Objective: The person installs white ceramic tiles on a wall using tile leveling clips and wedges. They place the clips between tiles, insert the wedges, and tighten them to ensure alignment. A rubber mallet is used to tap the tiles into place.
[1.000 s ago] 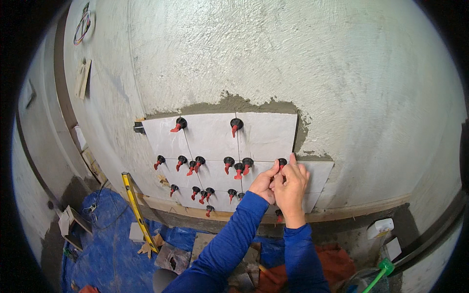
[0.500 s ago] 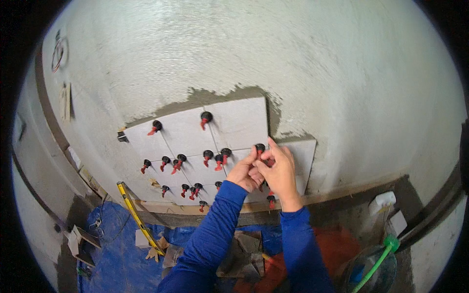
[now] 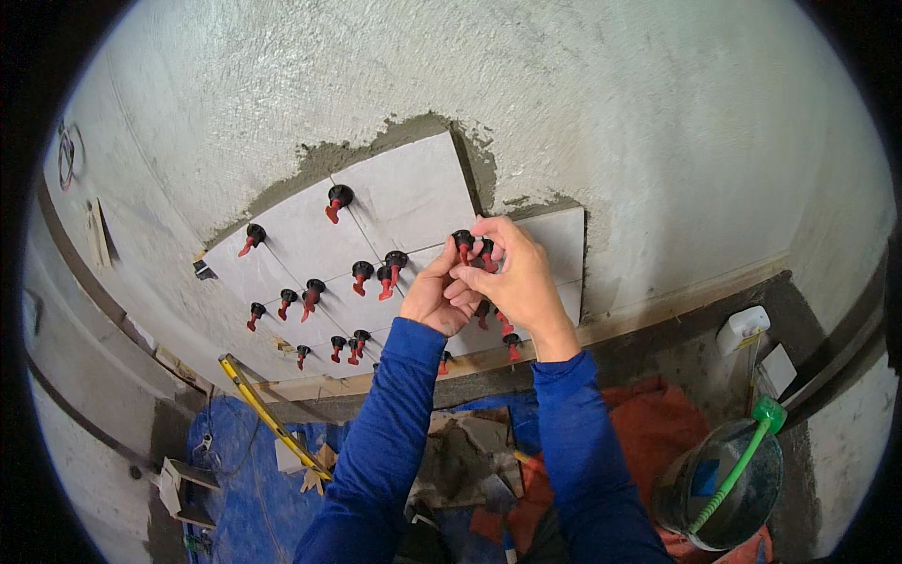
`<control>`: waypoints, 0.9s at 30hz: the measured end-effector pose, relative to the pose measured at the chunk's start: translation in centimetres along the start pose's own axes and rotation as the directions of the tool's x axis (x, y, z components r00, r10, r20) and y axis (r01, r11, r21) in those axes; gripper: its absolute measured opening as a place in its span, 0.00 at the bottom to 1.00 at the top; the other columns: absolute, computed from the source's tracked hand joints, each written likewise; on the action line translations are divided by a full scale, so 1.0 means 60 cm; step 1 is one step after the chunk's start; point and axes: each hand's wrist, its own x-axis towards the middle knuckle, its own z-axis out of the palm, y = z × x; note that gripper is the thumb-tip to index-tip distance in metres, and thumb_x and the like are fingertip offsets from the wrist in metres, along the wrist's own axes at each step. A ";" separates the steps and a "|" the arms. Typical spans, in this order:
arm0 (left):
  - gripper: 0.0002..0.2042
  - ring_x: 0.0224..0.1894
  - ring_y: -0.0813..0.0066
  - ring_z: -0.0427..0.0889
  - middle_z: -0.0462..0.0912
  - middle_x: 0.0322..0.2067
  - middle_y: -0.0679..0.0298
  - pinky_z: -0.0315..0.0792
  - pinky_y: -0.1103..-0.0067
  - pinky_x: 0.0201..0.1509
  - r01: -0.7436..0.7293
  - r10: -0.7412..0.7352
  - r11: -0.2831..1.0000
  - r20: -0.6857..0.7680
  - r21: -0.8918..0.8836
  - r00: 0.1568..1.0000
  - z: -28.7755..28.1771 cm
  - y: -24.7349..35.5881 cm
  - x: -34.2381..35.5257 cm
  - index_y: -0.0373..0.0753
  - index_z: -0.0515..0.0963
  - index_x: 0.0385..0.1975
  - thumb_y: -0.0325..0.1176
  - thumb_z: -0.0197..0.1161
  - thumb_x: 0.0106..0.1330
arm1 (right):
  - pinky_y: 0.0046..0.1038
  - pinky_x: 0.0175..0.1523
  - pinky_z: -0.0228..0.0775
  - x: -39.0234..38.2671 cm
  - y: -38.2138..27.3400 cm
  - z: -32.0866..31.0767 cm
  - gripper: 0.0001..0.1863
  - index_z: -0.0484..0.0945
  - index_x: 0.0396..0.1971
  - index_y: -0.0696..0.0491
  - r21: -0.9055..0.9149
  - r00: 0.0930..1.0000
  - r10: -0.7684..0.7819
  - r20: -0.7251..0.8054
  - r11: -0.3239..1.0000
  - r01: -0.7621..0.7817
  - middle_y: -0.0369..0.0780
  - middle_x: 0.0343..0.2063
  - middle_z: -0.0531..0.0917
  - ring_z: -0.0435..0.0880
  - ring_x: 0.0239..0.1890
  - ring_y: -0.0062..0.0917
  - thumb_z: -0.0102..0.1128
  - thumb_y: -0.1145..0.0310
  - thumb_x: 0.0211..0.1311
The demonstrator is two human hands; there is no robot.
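Pale rectangular tiles (image 3: 399, 183) sit on the wall, bordered by grey mortar (image 3: 329, 160) and dotted with several levelling clips (image 3: 338, 204), each with a black cap and red handle. My left hand (image 3: 437, 296) is closed at a clip (image 3: 463, 242) near the upper right tile joint, its thumb along the cap and other fingers curled beneath. My right hand (image 3: 515, 287) pinches at that same clip from the right, index finger arched over a second clip (image 3: 488, 252) just beside it. Exactly which fingertips grip which part is partly hidden.
A yellow spirit level (image 3: 268, 414) leans at lower left over a blue tarp (image 3: 235, 508). At right are a bucket (image 3: 681, 489) with a green-handled tool (image 3: 742, 475), an orange cloth (image 3: 639, 423) and a white container (image 3: 742, 329). Tile scraps (image 3: 465, 432) lie below my arms.
The view has shifted, so tiles and hands appear higher and further left, with more bucket visible. My fingers have moved slightly around the clip; two caps now show between them.
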 end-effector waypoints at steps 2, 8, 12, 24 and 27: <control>0.21 0.14 0.87 0.60 0.77 0.21 0.72 0.57 0.85 0.17 0.003 -0.002 0.999 0.022 -0.038 1.000 -0.006 -0.001 0.002 0.34 0.81 0.42 0.50 0.59 0.80 | 0.32 0.47 0.78 -0.002 0.000 0.001 0.24 0.81 0.47 0.57 -0.108 0.998 0.055 0.038 0.993 -0.051 0.47 0.58 0.85 0.85 0.43 0.30 0.81 0.71 0.49; 0.20 0.14 0.88 0.60 0.78 0.22 0.72 0.57 0.86 0.17 -0.005 0.005 1.000 -0.004 -0.024 1.000 -0.002 -0.001 0.004 0.35 0.82 0.43 0.50 0.58 0.81 | 0.31 0.44 0.77 -0.005 -0.003 0.014 0.22 0.81 0.45 0.56 -0.236 0.999 -0.034 -0.027 0.971 0.026 0.47 0.51 0.88 0.83 0.37 0.28 0.81 0.72 0.49; 0.21 0.15 0.87 0.60 0.78 0.23 0.72 0.56 0.85 0.18 -0.008 0.013 0.998 -0.082 0.066 0.997 0.015 0.004 -0.007 0.36 0.82 0.41 0.51 0.58 0.80 | 0.34 0.45 0.79 -0.004 -0.002 0.012 0.27 0.79 0.50 0.55 -0.072 0.998 0.041 -0.051 0.996 -0.045 0.47 0.45 0.88 0.85 0.39 0.30 0.82 0.72 0.49; 0.25 0.22 0.53 0.83 0.82 0.18 0.49 0.74 0.64 0.30 0.126 0.714 -0.451 0.273 0.883 0.644 0.084 -0.038 -0.049 0.32 0.85 0.25 0.51 0.62 0.75 | 0.39 0.56 0.79 -0.004 0.015 -0.019 0.34 0.73 0.61 0.56 -0.020 0.996 0.037 0.076 0.999 -0.036 0.52 0.52 0.85 0.86 0.53 0.44 0.75 0.73 0.51; 0.22 0.26 0.45 0.84 0.83 0.22 0.45 0.75 0.60 0.31 0.237 0.728 -0.576 0.358 0.783 0.584 0.097 -0.048 -0.045 0.34 0.85 0.24 0.46 0.62 0.74 | 0.42 0.58 0.77 -0.006 0.019 -0.010 0.32 0.73 0.61 0.56 -0.019 0.999 0.009 0.051 1.000 -0.008 0.54 0.53 0.84 0.84 0.55 0.48 0.70 0.76 0.54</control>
